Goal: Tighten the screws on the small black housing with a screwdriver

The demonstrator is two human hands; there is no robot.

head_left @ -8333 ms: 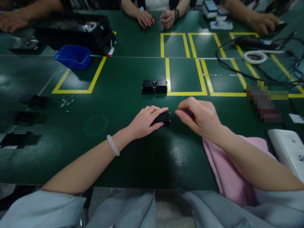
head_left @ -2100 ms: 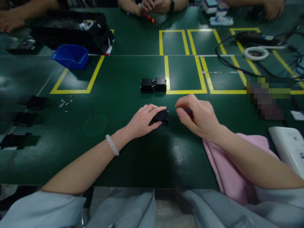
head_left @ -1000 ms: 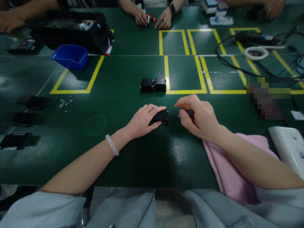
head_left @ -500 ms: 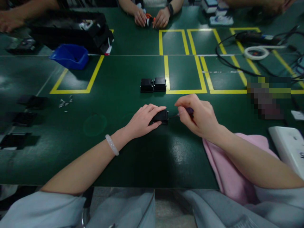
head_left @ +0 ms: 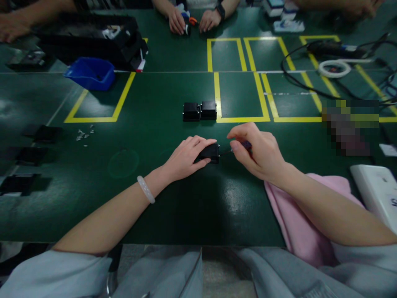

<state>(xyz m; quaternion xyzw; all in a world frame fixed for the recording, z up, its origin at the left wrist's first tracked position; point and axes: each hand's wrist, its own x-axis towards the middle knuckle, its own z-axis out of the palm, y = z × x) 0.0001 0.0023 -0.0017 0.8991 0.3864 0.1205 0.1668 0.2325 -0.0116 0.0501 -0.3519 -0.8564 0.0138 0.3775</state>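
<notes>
Left hand: grasping a black box, just left of the right-hand grip
Right hand: curled around a thin-shafted tool
Paired black boxes: beyond the left-hand grip

Black block, perhaps purple tool handle, green table, yellow tape, pink cloth

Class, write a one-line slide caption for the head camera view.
Left hand holds a black block on a green table while the right hand points a slim tool at its side.
</notes>
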